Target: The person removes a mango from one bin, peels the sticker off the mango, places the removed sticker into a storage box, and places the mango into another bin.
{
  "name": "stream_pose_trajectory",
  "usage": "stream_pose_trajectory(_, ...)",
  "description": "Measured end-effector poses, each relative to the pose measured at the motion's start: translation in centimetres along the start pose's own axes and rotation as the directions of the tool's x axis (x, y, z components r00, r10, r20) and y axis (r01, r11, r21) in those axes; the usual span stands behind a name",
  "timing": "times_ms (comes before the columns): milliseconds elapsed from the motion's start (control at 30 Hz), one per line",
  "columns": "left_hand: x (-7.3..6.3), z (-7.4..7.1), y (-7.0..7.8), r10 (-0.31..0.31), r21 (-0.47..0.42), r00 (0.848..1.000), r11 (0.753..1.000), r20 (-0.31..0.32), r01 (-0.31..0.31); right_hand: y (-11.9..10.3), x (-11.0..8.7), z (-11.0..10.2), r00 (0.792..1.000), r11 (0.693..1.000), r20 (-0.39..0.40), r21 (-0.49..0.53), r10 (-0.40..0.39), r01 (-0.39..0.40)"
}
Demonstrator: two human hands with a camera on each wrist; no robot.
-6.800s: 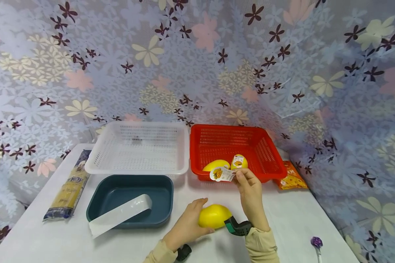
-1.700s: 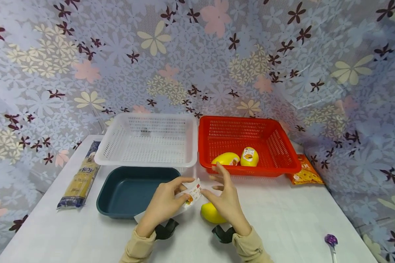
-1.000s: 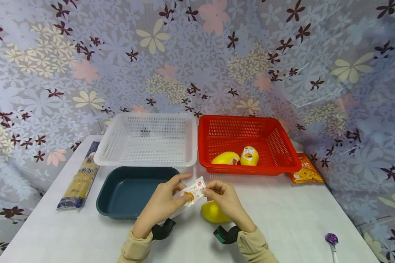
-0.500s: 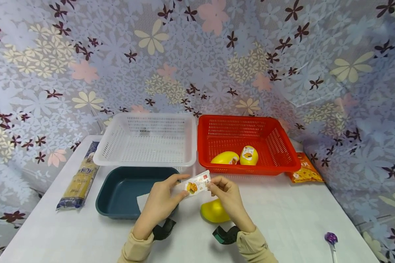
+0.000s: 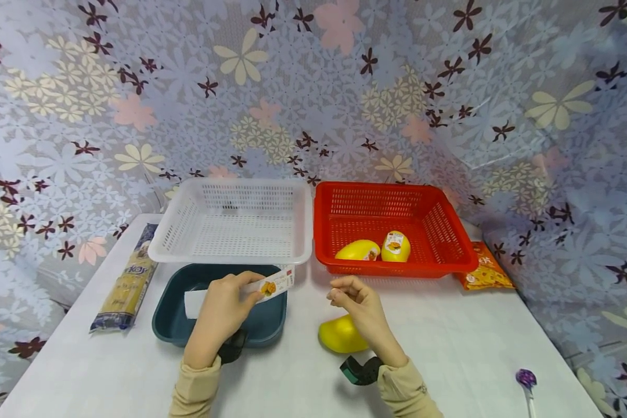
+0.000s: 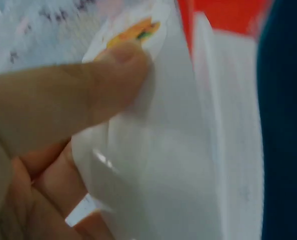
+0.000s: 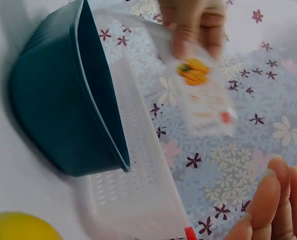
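In the head view my left hand (image 5: 220,313) pinches a white strip of stickers (image 5: 276,285) printed with orange mango pictures. The strip hangs over the dark teal tub (image 5: 159,313), its blank tail reaching out on the other side of the hand. The left wrist view has the thumb (image 6: 123,65) pressing on the strip's printed end. My right hand (image 5: 367,313) hovers above a yellow mango (image 5: 342,335) on the table, fingers loosely curled, and nothing shows between them in the right wrist view. Part of the mango is hidden behind that hand.
A red basket (image 5: 397,269) at the back holds two yellow mangoes with stickers. Left of it stands a white basket (image 5: 230,255). A pasta packet (image 5: 128,284) lies far left, an orange snack bag (image 5: 485,270) right, a purple lollipop (image 5: 526,378) front right.
My right hand has let go of the strip's end. My left hand has carried the strip leftward over the teal tub. Earlier, my left hand held the mango and my right hand the strip.
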State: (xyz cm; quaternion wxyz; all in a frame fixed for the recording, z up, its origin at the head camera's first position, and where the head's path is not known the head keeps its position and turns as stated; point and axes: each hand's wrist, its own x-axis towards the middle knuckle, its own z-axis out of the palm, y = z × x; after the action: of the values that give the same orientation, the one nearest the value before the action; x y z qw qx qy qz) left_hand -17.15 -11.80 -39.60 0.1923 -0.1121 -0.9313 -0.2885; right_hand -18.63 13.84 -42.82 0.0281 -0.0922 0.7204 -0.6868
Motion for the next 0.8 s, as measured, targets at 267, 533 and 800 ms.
stream_pose_trajectory(267,0.2,-0.8,-3.3,-0.186,0.013,0.978,0.983,0.099,0.186,-0.1,0.1,-0.3,1.000,1.000,-0.020,0.010,-0.018,0.018)
stream_pose_trajectory(533,0.1,-0.3,-3.9,-0.203,-0.025,0.973,0.978,0.107,0.207,0.0,0.1,-0.4,0.999,1.000,-0.030,0.006,-0.024,0.024)
stream_pose_trajectory(800,0.1,0.4,-0.9,-0.122,-0.063,0.992,0.990,0.038,0.124,0.1,0.2,-0.8,0.999,1.000,-0.036,0.000,-0.025,0.025)
